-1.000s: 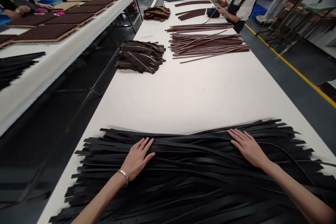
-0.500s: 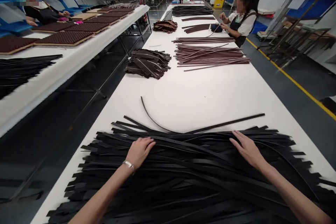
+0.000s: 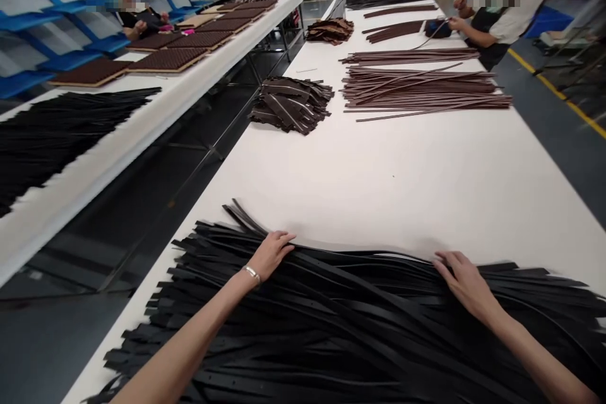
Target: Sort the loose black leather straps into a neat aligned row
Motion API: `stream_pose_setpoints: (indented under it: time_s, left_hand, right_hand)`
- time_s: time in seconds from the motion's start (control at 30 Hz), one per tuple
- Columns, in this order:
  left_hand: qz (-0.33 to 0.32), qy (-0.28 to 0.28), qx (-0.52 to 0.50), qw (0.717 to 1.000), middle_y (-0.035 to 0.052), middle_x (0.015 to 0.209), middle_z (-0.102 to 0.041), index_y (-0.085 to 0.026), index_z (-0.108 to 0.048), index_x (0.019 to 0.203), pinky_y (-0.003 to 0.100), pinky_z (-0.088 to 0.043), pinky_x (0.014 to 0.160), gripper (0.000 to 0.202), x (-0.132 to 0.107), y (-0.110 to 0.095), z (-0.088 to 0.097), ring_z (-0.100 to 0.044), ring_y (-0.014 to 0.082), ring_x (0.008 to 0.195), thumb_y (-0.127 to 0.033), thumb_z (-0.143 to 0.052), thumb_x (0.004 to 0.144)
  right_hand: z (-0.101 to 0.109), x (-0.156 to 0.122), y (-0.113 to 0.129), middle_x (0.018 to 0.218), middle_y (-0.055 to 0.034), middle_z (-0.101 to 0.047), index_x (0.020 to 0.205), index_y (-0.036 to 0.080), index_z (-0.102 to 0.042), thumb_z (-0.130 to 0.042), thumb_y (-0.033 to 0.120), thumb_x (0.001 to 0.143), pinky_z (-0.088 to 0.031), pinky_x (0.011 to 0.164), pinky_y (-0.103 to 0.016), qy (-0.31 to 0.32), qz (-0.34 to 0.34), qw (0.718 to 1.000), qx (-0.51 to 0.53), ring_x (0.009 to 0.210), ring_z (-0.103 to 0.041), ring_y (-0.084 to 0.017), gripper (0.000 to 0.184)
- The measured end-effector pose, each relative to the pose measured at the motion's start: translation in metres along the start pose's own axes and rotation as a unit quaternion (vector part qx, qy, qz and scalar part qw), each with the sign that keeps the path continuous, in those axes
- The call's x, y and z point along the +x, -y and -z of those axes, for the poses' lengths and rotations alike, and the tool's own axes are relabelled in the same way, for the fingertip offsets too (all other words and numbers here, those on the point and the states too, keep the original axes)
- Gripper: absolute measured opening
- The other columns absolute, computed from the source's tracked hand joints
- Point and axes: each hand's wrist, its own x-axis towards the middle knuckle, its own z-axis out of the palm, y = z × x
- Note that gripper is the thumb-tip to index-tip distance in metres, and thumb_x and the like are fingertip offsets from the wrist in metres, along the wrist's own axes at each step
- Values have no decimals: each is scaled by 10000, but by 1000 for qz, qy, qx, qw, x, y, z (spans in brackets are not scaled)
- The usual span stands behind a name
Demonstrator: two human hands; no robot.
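Note:
A broad pile of long black strips [image 3: 331, 322], leather-like, covers the near end of the white table [image 3: 379, 189]. My left hand [image 3: 271, 255] is closed on strips at the pile's far edge, left of middle; a silvery bracelet is on that wrist. Two loose strip ends [image 3: 243, 214] stick out past it toward the far left. My right hand [image 3: 463, 279] is closed at the same edge, farther right, its thumb and bent fingers on the strips. Between both hands the strips run side by side. The fingertips are partly hidden behind the edge.
Beyond lie a heap of short dark brown pieces [image 3: 291, 104] and rows of thin brown strips [image 3: 421, 88]. A co-worker [image 3: 497, 31] handles a strip at the right. The left table [image 3: 222, 66] holds woven brown panels [image 3: 168, 60] and black strips [image 3: 71, 126]; another person sits behind it.
Both hands have moved to the far edge of the pile and closed there. Loose strips that stuck out beyond the edge are drawn in against it. The view has shifted.

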Motion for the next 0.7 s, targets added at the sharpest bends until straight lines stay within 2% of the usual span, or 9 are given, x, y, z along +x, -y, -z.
stream_pose_setpoints:
  time_s: [0.07, 0.1, 0.17, 0.27, 0.37, 0.53, 0.63, 0.7]
  left_hand:
    - [-39, 24, -75, 996, 91, 1200, -632, -213, -639, 1200, 377, -449, 1015, 329, 9, -9, 7, -554, 222, 1114, -362, -479, 954]
    - [-61, 44, -106, 991, 89, 1190, -636, -220, -653, 1186, 379, -452, 1011, 326, 14, -14, 8, -557, 225, 1108, -379, -515, 937]
    - [-97, 79, -139, 982, 88, 1170, -634, -235, -659, 1182, 372, -468, 984, 333, 21, -24, 8, -556, 228, 1093, -383, -599, 889]
    - [-111, 72, -138, 982, 83, 1131, -621, -239, -669, 1141, 368, -469, 954, 317, 20, -32, 1, -533, 233, 1076, -323, -681, 835]
    - [-92, 75, -132, 984, 65, 1020, -637, -217, -669, 1092, 337, -467, 887, 265, 15, -33, -5, -542, 216, 984, -285, -682, 835]
    - [-88, 129, -97, 983, 51, 931, -643, -193, -680, 929, 315, -443, 823, 142, 26, -34, 3, -547, 215, 924, -259, -711, 807]
    - [-87, 137, -107, 981, 35, 879, -635, -183, -653, 923, 291, -443, 767, 183, 35, -32, 11, -554, 200, 877, -231, -739, 769]
    - [-87, 143, -113, 979, 28, 870, -623, -187, -656, 931, 280, -444, 755, 192, 40, -29, 15, -559, 193, 870, -222, -738, 761]
  right_hand:
    - [3, 13, 34, 1139, -118, -619, 1180, 214, -576, -391, 496, 956, -428, 954, -476, -30, 31, 999, 3, 1094, -563, -294, 405]
    - [3, 19, 56, 1149, -110, -618, 1187, 219, -572, -400, 478, 962, -418, 971, -467, -22, 63, 998, 17, 1112, -551, -285, 383]
    - [2, 23, 103, 1109, -80, -627, 1136, 240, -590, -412, 445, 973, -428, 961, -418, 39, 130, 989, 57, 1065, -563, -244, 316]
    - [-8, 12, 150, 1013, -52, -627, 1069, 249, -600, -476, 443, 950, -461, 869, -392, 139, 167, 973, 76, 944, -579, -225, 260]
    - [-19, -3, 159, 980, -43, -609, 1027, 239, -586, -527, 399, 925, -467, 808, -367, 174, 119, 973, 92, 930, -571, -222, 199]
    - [-20, -4, 147, 898, -3, -605, 860, 234, -534, -595, 344, 855, -449, 756, -313, 208, 28, 966, 154, 839, -573, -181, 126]
    - [-12, 4, 149, 792, 21, -596, 860, 238, -515, -587, 390, 845, -435, 699, -302, 234, -15, 953, 190, 726, -560, -165, 168]
    - [-6, 10, 151, 752, 32, -572, 943, 240, -534, -582, 470, 845, -436, 633, -284, 261, -55, 929, 256, 634, -542, -141, 255]
